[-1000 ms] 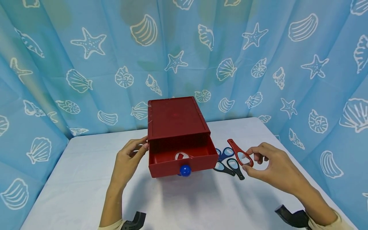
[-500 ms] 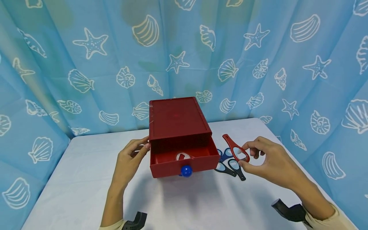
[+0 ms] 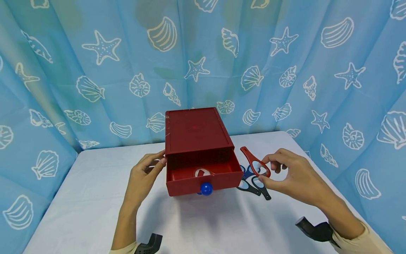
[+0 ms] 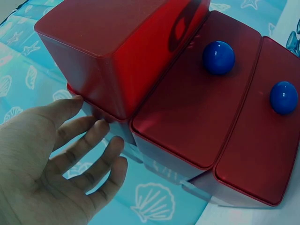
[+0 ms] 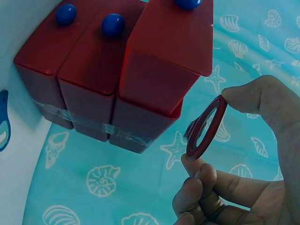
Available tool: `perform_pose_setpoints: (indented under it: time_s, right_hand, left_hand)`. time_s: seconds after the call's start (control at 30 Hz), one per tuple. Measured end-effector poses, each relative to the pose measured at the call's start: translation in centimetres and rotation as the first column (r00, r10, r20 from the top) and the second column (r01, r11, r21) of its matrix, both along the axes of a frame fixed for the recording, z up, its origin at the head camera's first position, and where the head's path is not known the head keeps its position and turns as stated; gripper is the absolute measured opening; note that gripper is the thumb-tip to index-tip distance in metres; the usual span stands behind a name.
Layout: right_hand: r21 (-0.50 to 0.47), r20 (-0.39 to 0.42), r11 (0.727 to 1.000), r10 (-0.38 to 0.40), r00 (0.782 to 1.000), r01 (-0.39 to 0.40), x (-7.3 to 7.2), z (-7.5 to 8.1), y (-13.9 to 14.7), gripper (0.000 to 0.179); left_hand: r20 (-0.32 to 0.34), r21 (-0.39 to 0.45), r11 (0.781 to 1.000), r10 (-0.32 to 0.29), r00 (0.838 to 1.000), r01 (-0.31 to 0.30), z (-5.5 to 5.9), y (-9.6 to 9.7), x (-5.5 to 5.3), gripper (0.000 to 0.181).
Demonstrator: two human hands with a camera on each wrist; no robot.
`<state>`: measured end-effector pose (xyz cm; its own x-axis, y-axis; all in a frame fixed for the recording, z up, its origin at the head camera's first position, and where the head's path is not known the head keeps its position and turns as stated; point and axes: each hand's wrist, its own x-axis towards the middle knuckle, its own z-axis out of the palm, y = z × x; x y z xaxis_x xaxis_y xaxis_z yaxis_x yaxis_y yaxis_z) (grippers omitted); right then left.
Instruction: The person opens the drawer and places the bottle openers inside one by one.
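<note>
The right hand (image 3: 287, 174) is pinching a red-framed plastic magnifying glass (image 3: 254, 161) by the rim of its lens, between thumb and fingertip, the other fingers curling in behind. The magnifying glass is hovering to the right of the drawer box, its handle pointing away from the person and slanting leftward. The left hand (image 3: 144, 180) is not gripping; its fingers are bending loosely, well spread, and its fingertips are touching the left side of a dark red, three-tier plastic cabinet (image 3: 198, 130).

The cabinet's top red plastic drawer (image 3: 184, 186) is jutting out toward the person, its round blue knob (image 3: 206, 189) facing forward. Inside, a rounded red-and-white item (image 3: 201, 172) is lying partly behind the front wall, too hidden to identify. Below, two more drawers with blue ball knobs (image 4: 219, 57) are sitting flush, and clear tape (image 5: 70, 116) is running along the cabinet's side.

Just right of the cabinet, two black-framed magnifying glasses (image 3: 261, 187) are lying near blue-framed ones (image 3: 248, 171), which the red one is partly covering from the head view. All these are resting on a white-covered table (image 3: 88, 197). Behind, a blue curtain with white shells and starfish (image 3: 127, 63) is hanging in folds.
</note>
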<state>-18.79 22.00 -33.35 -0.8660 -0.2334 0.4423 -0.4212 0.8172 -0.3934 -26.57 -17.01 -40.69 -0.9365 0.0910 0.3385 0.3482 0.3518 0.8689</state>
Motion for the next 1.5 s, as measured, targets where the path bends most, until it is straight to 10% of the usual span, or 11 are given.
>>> perform_pose_setpoints:
  time_s: [1.5]
  right_hand:
    - [-0.113, 0.031, 0.988, 0.112, 0.993, -0.108, -2.5, 0.9, -4.9, 0.043]
  left_hand:
    - [-0.003, 0.02, 1.0, -0.009, 1.0, 0.009, 0.1, 0.0, 0.1, 0.039]
